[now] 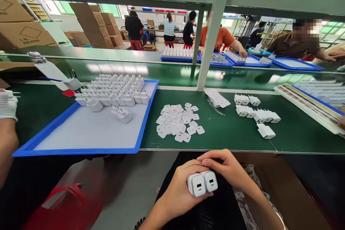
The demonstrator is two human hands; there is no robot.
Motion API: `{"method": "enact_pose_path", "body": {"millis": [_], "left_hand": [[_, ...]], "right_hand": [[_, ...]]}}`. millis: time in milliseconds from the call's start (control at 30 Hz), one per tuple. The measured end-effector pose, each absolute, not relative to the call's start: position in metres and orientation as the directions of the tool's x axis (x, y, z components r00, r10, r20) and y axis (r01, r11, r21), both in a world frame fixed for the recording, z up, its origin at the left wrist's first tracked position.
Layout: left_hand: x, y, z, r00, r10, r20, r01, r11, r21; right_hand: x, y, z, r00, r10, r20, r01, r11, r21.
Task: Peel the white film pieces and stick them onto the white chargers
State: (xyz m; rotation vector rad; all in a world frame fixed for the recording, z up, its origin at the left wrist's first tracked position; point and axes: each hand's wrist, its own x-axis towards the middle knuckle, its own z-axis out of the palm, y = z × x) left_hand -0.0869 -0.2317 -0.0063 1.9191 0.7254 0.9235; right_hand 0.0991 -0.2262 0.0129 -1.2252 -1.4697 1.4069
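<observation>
Two white USB wall chargers (198, 185) sit side by side in my left hand (178, 187), their port ends facing me. My left fingers wrap around them above my lap. My right hand (225, 167) lies over the top of my left fingers, its own fingers stretched out and holding nothing visible. On the green bench (226, 136) in front is a loose pile of thin white rounded pieces (172, 122). Several more white chargers (254, 113) stand to the right. A white sheet of labels (217, 99) lies behind the pile.
A blue-rimmed tray (88, 149) at left holds rows of plug chargers (113, 88). A neighbour's gloved hand (8, 104) is at the left edge. Stacked trays (312, 107) lie right. A metal post (212, 32) rises behind the bench. Co-workers sit beyond; a red bag (64, 208) is below.
</observation>
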Motion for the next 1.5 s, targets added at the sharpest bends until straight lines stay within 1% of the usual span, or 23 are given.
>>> {"method": "enact_pose_path", "body": {"millis": [33, 67, 133, 167, 200, 233, 300, 367, 467, 533, 600, 667, 733, 800, 833, 900, 1000, 1133, 1267, 1500], "left_hand": [[-0.086, -0.231, -0.008, 0.552, 0.742, 0.381, 0.155, -0.541, 0.827], [-0.086, -0.231, -0.010, 0.547, 0.699, 0.461, 0.194, -0.642, 0.742], [-0.085, -0.230, -0.013, 0.566, 0.563, 0.602, 0.289, -0.820, 0.495], [-0.085, -0.228, -0.015, 0.596, 0.492, 0.634, 0.323, -0.870, 0.372], [-0.085, -0.226, -0.016, 0.640, 0.437, 0.632, 0.338, -0.899, 0.279], [-0.086, -0.225, -0.017, 0.684, 0.402, 0.609, 0.338, -0.914, 0.224], [-0.086, -0.221, -0.018, 0.753, 0.365, 0.548, 0.309, -0.931, 0.195], [-0.087, -0.218, -0.020, 0.793, 0.348, 0.499, 0.283, -0.937, 0.204], [-0.088, -0.220, -0.027, 0.828, 0.342, 0.444, 0.274, -0.938, 0.211], [-0.089, -0.223, -0.035, 0.827, 0.352, 0.438, 0.283, -0.935, 0.216], [-0.090, -0.227, -0.043, 0.797, 0.399, 0.452, 0.314, -0.915, 0.254], [-0.091, -0.231, -0.050, 0.734, 0.487, 0.473, 0.359, -0.870, 0.338], [-0.093, -0.232, -0.054, 0.632, 0.602, 0.487, 0.380, -0.789, 0.482], [-0.095, -0.233, -0.053, 0.534, 0.700, 0.475, 0.362, -0.697, 0.619], [-0.095, -0.232, -0.051, 0.488, 0.735, 0.470, 0.348, -0.658, 0.668], [-0.094, -0.232, -0.047, 0.406, 0.773, 0.488, 0.317, -0.620, 0.717], [-0.089, -0.233, -0.042, 0.300, 0.770, 0.563, 0.257, -0.634, 0.730], [-0.084, -0.237, -0.035, 0.261, 0.749, 0.609, 0.184, -0.657, 0.731], [-0.086, -0.239, -0.027, 0.289, 0.734, 0.614, 0.193, -0.673, 0.714], [-0.080, -0.241, -0.019, 0.307, 0.707, 0.637, 0.185, -0.701, 0.689]], "right_hand": [[0.098, -0.226, 0.012, -0.247, 0.961, -0.126, 0.099, -0.104, -0.990], [0.098, -0.226, 0.011, -0.215, 0.966, -0.146, 0.053, -0.138, -0.989], [0.099, -0.226, 0.008, -0.145, 0.976, -0.162, -0.051, -0.171, -0.984], [0.100, -0.226, 0.007, -0.137, 0.977, -0.164, -0.095, -0.178, -0.979], [0.102, -0.225, 0.006, -0.161, 0.972, -0.169, -0.124, -0.190, -0.974], [0.104, -0.225, 0.005, -0.212, 0.961, -0.179, -0.136, -0.210, -0.968], [0.106, -0.226, 0.002, -0.334, 0.918, -0.213, -0.117, -0.264, -0.957], [0.107, -0.227, -0.002, -0.392, 0.884, -0.256, -0.093, -0.315, -0.944], [0.105, -0.232, -0.012, -0.375, 0.876, -0.303, -0.092, -0.360, -0.928], [0.103, -0.236, -0.019, -0.323, 0.903, -0.283, -0.066, -0.320, -0.945], [0.104, -0.240, -0.024, -0.248, 0.945, -0.213, -0.004, -0.221, -0.975], [0.109, -0.243, -0.025, -0.159, 0.980, -0.121, 0.054, -0.114, -0.992], [0.116, -0.246, -0.024, -0.068, 0.993, -0.099, 0.055, -0.096, -0.994], [0.121, -0.251, -0.021, -0.001, 0.987, -0.160, -0.021, -0.160, -0.987], [0.121, -0.255, -0.019, 0.014, 0.980, -0.201, -0.078, -0.199, -0.977], [0.116, -0.263, -0.016, 0.014, 0.964, -0.264, -0.201, -0.256, -0.946], [0.097, -0.275, -0.012, -0.024, 0.951, -0.307, -0.344, -0.296, -0.891], [0.075, -0.283, -0.009, -0.036, 0.950, -0.309, -0.443, -0.292, -0.847], [0.071, -0.285, -0.009, -0.021, 0.960, -0.280, -0.475, -0.256, -0.842], [0.074, -0.293, -0.006, 0.021, 0.967, -0.253, -0.467, -0.214, -0.858]]}}
